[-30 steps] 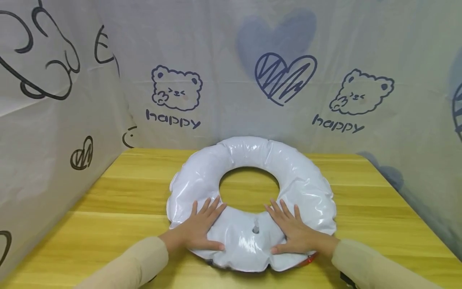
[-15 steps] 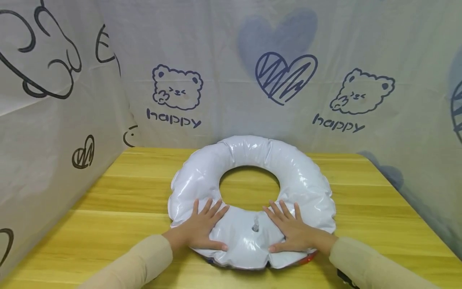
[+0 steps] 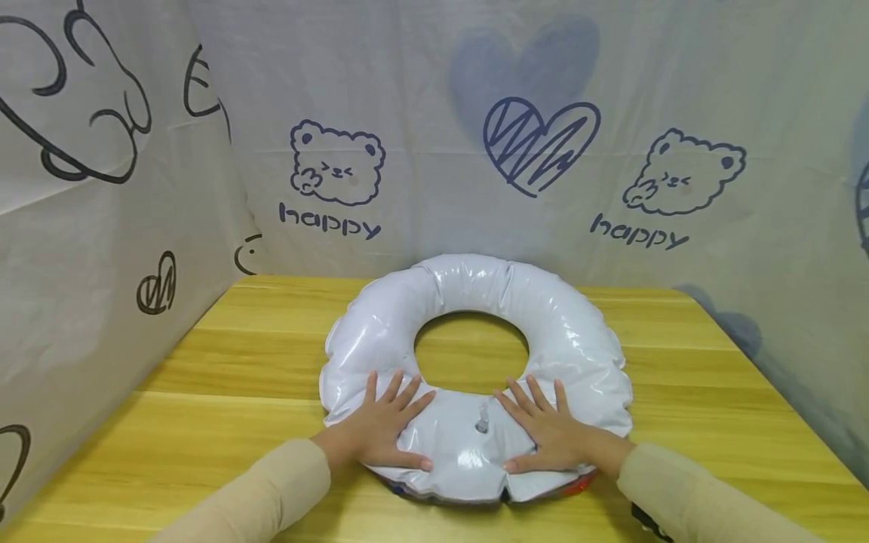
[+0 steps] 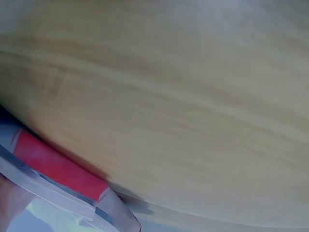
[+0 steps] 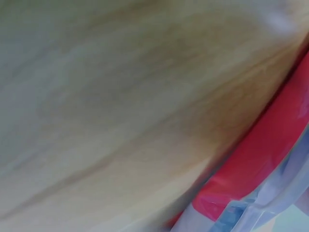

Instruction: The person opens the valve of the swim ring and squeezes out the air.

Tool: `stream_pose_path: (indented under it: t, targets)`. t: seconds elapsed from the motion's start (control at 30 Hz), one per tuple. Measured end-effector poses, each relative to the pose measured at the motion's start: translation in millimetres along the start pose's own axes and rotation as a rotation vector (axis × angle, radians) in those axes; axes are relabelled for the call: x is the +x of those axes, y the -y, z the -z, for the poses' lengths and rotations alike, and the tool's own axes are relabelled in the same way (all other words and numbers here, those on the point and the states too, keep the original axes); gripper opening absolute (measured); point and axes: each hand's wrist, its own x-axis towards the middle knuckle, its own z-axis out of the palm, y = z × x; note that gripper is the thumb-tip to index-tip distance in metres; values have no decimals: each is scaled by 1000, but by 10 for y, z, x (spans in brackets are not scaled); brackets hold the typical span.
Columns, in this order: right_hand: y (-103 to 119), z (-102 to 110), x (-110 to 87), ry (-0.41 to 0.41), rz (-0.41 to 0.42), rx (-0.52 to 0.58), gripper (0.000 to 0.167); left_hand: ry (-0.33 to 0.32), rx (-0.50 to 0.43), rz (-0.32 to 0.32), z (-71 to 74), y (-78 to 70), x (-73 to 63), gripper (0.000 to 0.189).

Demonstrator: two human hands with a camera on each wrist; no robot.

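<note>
"Resting where with the left hand (image 3: 382, 432)?"
"On the near left part of the inflatable swim ring (image 3: 570, 324), spread wide."
"And with the right hand (image 3: 553, 437)?"
"Likewise spread, on the ring's near right part, past its air valve (image 3: 483, 422)."
"Under the ring?"
"A wood-grain table (image 3: 204, 430), with a printed curtain (image 3: 421, 90) behind the ring."

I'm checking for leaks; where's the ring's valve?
In the head view, the clear valve is on the near part of the white ring, between the left hand and the right hand.
</note>
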Motion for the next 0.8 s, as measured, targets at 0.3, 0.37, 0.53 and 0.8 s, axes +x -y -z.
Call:
stream_pose_path:
  t: [0.3, 0.37, 0.53, 0.8]
  targets:
    - [14, 31, 12, 29, 1, -53, 100, 2, 60, 1, 22, -25, 27, 94]
    - [20, 29, 17, 26, 5, -71, 101, 2, 79, 1, 29, -35, 31, 92]
    - [64, 52, 22, 16, -4, -129, 101, 5, 111, 7, 35, -50, 36, 91]
    - [104, 44, 43, 36, -41, -220, 104, 2, 201, 28, 35, -86, 51, 92]
